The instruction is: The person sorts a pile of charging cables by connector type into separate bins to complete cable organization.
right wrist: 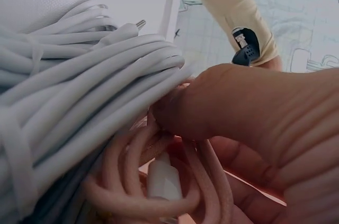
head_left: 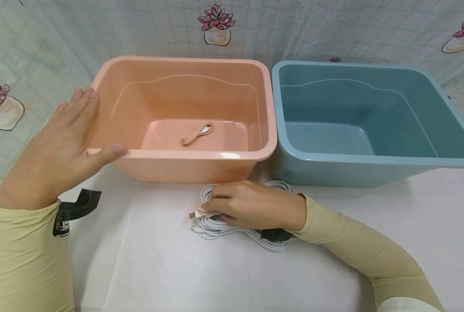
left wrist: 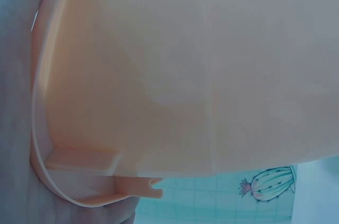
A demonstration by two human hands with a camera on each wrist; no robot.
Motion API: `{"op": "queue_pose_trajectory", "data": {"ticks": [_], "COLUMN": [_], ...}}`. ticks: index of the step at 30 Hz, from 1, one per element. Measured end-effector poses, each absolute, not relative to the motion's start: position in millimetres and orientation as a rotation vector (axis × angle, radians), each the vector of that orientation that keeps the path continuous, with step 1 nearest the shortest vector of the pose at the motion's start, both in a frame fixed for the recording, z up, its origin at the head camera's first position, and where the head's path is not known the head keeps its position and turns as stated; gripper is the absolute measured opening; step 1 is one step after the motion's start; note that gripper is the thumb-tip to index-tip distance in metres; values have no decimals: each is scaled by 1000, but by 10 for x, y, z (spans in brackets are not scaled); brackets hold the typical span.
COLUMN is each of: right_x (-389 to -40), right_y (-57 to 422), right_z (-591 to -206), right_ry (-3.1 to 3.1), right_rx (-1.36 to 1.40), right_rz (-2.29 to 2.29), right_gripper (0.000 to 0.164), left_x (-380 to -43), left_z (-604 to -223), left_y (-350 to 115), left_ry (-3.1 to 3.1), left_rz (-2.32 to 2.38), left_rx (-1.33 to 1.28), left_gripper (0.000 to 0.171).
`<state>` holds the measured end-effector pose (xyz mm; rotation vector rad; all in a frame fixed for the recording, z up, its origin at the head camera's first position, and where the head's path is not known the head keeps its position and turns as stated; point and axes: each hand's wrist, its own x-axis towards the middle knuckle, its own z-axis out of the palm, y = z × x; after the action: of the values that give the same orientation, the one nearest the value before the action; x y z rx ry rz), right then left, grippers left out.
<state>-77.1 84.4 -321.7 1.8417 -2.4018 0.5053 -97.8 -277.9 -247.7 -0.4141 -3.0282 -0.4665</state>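
Note:
My left hand [head_left: 54, 151] lies on the left rim of the peach plastic bin [head_left: 177, 154], fingers straight along the edge and thumb over the front corner. On the white table in front of the bins, my right hand [head_left: 259, 206] pinches a coiled peach USB cable [head_left: 204, 211] between thumb and fingers. The right wrist view shows its loops and a white plug [right wrist: 164, 179] under the thumb. Coiled white cables [head_left: 216, 232] lie beneath and around this hand, which partly hides them. A similar peach cable [head_left: 197, 133] rests on the peach bin's floor.
A blue bin [head_left: 372, 160] stands close against the right side of the peach one. White cloth [head_left: 169, 268] covers the table. Behind the bins hangs a grid-patterned curtain [head_left: 146, 30] with potted-plant prints.

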Motion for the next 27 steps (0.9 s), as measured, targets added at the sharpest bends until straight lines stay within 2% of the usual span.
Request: {"op": "queue_pose_trajectory", "data": {"ticks": [27], "right_x": [-775], "right_y": [875], "right_z": [-3177], "right_ry": [-2347], "right_rx": [1833], "right_rz": [661], "right_gripper": [25], "left_x": [-976], "left_z": [-2483], "left_y": [-2785], "left_ry": [-3013], "left_rz": [-465], "left_rx": [-432], "left_gripper": [97]}}
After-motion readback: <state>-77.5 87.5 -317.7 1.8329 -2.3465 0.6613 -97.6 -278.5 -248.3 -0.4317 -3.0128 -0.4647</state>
